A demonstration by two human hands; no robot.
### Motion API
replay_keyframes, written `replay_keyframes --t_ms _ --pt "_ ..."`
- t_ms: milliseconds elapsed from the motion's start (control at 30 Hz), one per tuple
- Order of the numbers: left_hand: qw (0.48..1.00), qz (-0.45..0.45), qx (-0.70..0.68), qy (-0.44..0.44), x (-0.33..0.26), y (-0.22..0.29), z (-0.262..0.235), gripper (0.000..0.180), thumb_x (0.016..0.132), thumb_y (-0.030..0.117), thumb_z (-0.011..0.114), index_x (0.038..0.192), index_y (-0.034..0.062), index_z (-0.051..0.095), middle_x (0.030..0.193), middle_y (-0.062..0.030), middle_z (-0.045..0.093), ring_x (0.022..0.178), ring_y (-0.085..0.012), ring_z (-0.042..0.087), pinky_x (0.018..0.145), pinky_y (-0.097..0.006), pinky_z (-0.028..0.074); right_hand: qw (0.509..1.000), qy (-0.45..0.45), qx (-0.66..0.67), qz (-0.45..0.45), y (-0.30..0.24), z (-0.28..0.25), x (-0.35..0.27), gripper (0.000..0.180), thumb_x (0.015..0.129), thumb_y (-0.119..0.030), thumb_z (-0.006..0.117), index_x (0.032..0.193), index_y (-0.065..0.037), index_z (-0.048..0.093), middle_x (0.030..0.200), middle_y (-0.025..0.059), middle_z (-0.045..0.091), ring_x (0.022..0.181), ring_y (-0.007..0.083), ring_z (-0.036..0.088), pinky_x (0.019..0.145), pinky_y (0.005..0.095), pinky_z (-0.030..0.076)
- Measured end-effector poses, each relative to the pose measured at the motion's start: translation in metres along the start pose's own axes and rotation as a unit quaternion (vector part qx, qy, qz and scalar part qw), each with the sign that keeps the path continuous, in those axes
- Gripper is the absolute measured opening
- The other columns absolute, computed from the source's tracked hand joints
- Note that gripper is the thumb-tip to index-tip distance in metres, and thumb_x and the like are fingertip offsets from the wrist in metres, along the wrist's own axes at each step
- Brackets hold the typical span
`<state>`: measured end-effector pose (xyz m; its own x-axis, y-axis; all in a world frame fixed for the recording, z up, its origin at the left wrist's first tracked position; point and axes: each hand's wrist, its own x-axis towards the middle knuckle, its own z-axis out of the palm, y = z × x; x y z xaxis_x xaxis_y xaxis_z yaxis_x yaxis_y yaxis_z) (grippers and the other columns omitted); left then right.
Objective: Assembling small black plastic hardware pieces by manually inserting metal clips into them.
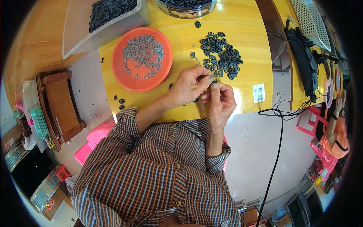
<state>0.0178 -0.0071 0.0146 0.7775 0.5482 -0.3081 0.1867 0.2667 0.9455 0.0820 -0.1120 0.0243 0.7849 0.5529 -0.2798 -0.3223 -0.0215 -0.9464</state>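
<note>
My left hand (190,86) and my right hand (221,101) meet over the near part of the yellow table (177,38). Between their fingertips they pinch a small black piece (215,81), mostly covered by the thumbs. Just beyond them spreads a loose pile of black oval pieces (227,56) with holes. On the left stands a round orange-red plate (118,66) with many small grey screw-like pins (145,51) on it. A few single black pieces (121,101) lie near the table's left front corner, and others are partly hidden beside my hands.
A clear plastic bin (109,36) of black parts and a round tin (189,13) of more parts stand at the back. A white label (258,93) lies at the right edge. A black cable (280,140) hangs right; a person in orange (336,138) sits far right.
</note>
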Motion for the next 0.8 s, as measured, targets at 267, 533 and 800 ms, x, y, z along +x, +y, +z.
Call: replay_keyframes --t_ms 267,533,800 --pt "1.000 -0.009 -0.028 0.006 0.0012 0.0006 -0.0010 0.016 0.092 0.011 0.057 0.096 -0.0043 0.059 0.070 -0.0027 0.060 0.061 -0.0059 0.056 0.054 -0.021 0.048 0.996 -0.001 0.070 0.057 0.0073 -0.0078 0.0038 0.016 0.093 -0.014 0.056 0.089 0.001 0.057 0.068 0.0062 0.061 0.054 0.0081 0.054 0.048 0.0186 0.042" --pt "1.000 -0.012 -0.006 0.004 0.0018 -0.0045 -0.0014 0.015 0.094 0.013 0.055 0.096 -0.0013 0.058 0.068 0.0007 0.057 0.061 -0.0040 0.054 0.055 -0.019 0.047 0.993 -0.005 0.096 0.061 0.0083 -0.0065 0.0039 0.014 0.093 -0.012 0.057 0.089 0.001 0.056 0.068 0.0065 0.060 0.053 0.0087 0.053 0.048 0.0189 0.042" --pt "1.000 -0.005 0.007 0.003 0.0006 -0.0055 0.0002 0.012 0.094 0.011 0.053 0.096 -0.0008 0.058 0.068 0.0009 0.056 0.061 -0.0034 0.053 0.054 -0.019 0.046 0.996 0.000 0.066 0.054 0.0076 -0.0055 0.0034 0.014 0.092 -0.013 0.058 0.087 0.000 0.056 0.067 0.0059 0.060 0.052 0.0072 0.051 0.047 0.0185 0.041"
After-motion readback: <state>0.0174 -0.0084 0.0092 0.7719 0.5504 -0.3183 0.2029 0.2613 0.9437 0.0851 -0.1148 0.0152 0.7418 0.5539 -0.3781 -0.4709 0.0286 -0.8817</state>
